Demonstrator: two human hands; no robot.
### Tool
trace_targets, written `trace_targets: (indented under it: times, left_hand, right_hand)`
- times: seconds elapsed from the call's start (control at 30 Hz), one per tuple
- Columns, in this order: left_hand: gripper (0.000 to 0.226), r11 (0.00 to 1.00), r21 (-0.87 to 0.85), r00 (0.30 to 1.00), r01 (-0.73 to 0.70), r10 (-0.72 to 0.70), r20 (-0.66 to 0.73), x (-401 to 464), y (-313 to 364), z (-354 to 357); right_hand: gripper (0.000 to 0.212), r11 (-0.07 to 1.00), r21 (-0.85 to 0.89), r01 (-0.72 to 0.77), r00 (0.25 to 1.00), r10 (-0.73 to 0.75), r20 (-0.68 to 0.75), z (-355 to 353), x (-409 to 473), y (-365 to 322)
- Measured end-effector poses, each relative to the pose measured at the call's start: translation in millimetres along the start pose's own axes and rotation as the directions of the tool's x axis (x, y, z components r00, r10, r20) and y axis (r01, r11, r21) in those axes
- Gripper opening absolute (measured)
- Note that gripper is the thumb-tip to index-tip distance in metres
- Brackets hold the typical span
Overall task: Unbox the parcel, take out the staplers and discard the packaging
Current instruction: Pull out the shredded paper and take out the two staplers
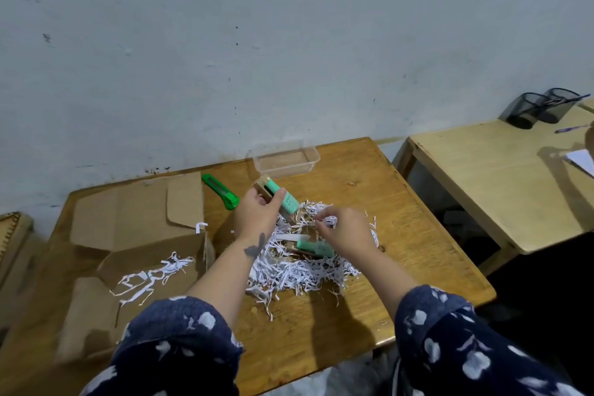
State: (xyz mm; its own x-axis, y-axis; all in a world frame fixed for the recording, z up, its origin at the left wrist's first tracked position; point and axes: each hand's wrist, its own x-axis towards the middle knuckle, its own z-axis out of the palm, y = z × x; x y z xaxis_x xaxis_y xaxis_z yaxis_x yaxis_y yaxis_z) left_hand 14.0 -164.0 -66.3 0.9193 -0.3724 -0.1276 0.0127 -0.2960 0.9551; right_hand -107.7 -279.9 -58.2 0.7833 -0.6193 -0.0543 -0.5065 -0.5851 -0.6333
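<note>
My left hand (257,214) grips a mint-green stapler in tan card packaging (279,198), lifted above the wooden table (401,202). A second mint-green stapler (316,247) lies in a heap of white shredded paper (299,273) at the table's middle. My right hand (345,230) hovers over that heap and pinches a small wad of shreds (330,221). The opened cardboard parcel (135,254) lies at the left, flaps spread, with several shreds (154,276) spilling over its edge.
A green utility knife (221,191) lies behind my left hand. A clear plastic tray (284,158) stands at the table's far edge by the wall. To the right stands a second, paler table (501,183) with black mesh pen holders (543,108), a pen and paper.
</note>
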Motion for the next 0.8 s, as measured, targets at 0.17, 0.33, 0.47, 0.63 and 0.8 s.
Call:
trace_targets:
  times: [0.17,0.33,0.47,0.63,0.8]
  left_hand:
    - [0.016,0.998,-0.063,0.999,0.02,-0.018,0.028,-2,6,3]
    - [0.009,0.999,-0.037,0.997,0.014,-0.011,0.07,-2,7,1]
    - [0.015,0.999,-0.042,0.994,-0.007,0.012,0.11,-3,7,-1]
    - [0.012,0.999,-0.043,0.994,0.027,-0.022,0.104,-1,6,-2]
    - [0.021,0.999,-0.04,0.994,0.029,-0.025,0.108,-4,7,1]
  right_hand:
    - [0.029,0.972,0.209,0.11,0.992,-0.121,0.039,-2,8,-26]
    - [0.02,0.883,0.46,-0.091,0.991,0.035,0.13,8,16,-21]
    - [0.017,0.866,0.489,-0.102,0.992,0.055,0.111,9,14,-12]
    - [0.02,0.848,0.515,-0.126,0.992,0.092,0.092,6,11,-7]
    - [0.009,0.874,0.47,-0.122,0.988,0.061,0.141,12,11,-17]
